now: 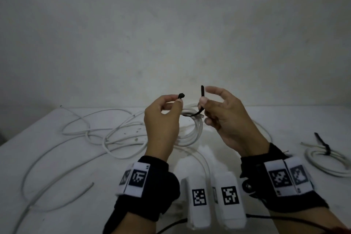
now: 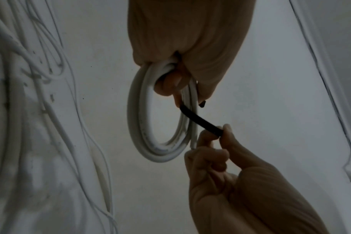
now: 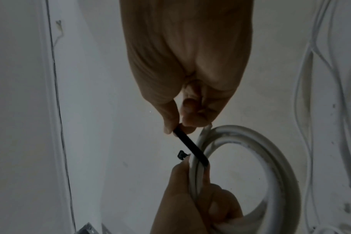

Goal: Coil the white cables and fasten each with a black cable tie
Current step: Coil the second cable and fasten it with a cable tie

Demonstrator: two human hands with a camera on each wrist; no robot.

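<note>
Above the white table (image 1: 284, 129) both hands hold a small coil of white cable (image 1: 193, 131). My left hand (image 1: 176, 101) grips the coil (image 2: 160, 110) and pinches the head end of a black cable tie (image 1: 181, 95) between thumb and forefinger. The tie's strap (image 2: 200, 120) runs under the coil's strands. My right hand (image 1: 204, 101) pinches the strap's tail, which stands upright; its other fingers are spread loosely. In the right wrist view the tie head (image 3: 181, 154) sticks out beside the coil (image 3: 270, 150), a short gap from the strap (image 3: 190, 145). The two ends of the tie are apart.
Several loose white cables (image 1: 114, 135) sprawl over the left half of the table. A coiled white cable (image 1: 311, 159) bound with a black tie (image 1: 325, 147) lies at the right. A plain wall stands close behind the table.
</note>
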